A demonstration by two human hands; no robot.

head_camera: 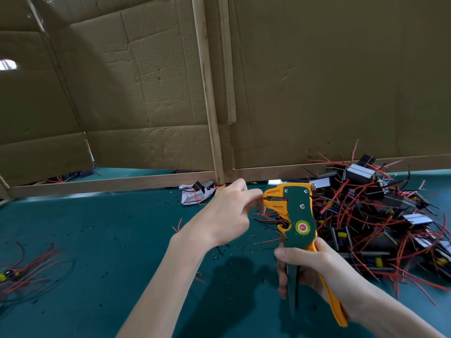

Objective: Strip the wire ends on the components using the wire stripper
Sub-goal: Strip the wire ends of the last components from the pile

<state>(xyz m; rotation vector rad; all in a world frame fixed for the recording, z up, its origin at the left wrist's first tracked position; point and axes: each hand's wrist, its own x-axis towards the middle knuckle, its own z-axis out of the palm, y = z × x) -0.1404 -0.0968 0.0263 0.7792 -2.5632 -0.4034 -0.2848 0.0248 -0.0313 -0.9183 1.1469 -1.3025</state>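
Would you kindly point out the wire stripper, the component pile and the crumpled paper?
wire stripper [299, 209]: head view, green body.
component pile [377, 215]: head view, its middle.
crumpled paper [188, 199]: head view, white fold.

Stripper [299, 215]: smooth green and orange moulded plastic with a slight sheen, fastened by bright metal screws [302, 206] and carrying a glossy round label. Bench [109, 240]: matt teal covering; behind it, matt brown cardboard [146, 81], creased and dented, framed by bare, unvarnished wooden battens [207, 93]. Components [380, 215]: dark matt bodies with shiny metal faces, trailing wires [361, 198] in smooth red plastic insulation.
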